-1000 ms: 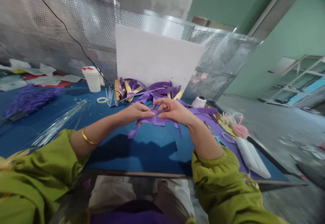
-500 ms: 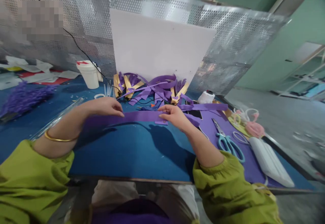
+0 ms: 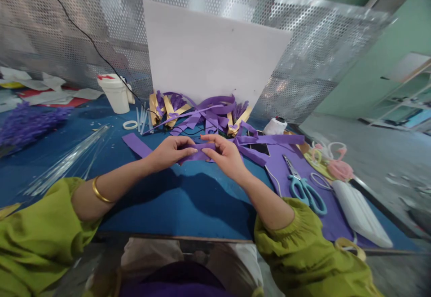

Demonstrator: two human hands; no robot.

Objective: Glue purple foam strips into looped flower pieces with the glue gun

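Note:
A flat purple strip [image 3: 137, 146] runs between my two hands above the blue table [image 3: 161, 202]. My left hand [image 3: 173, 151] pinches it between thumb and fingers, and the strip's free end sticks out to the left behind that wrist. Close beside it, my right hand [image 3: 225, 155] grips the same strip, thumb in front and fingers behind. Only a short stretch shows between the thumbs; part of the strip is hidden by the fingers. Just behind the hands lies a heap of purple ribbon pieces [image 3: 215, 108].
Blue-handled scissors [image 3: 305, 191] and a white folded pack [image 3: 362, 214] lie at right, near a thread spool [image 3: 275, 126]. Purple flower stems [image 3: 30, 124], clear thin sticks [image 3: 70, 157] and a white cup [image 3: 116, 94] stand or lie left. A white board [image 3: 215, 54] leans behind.
My left hand has moved right along the strip, close to my right hand. The stretch between the hands is now much shorter, and the strip's left end shows.

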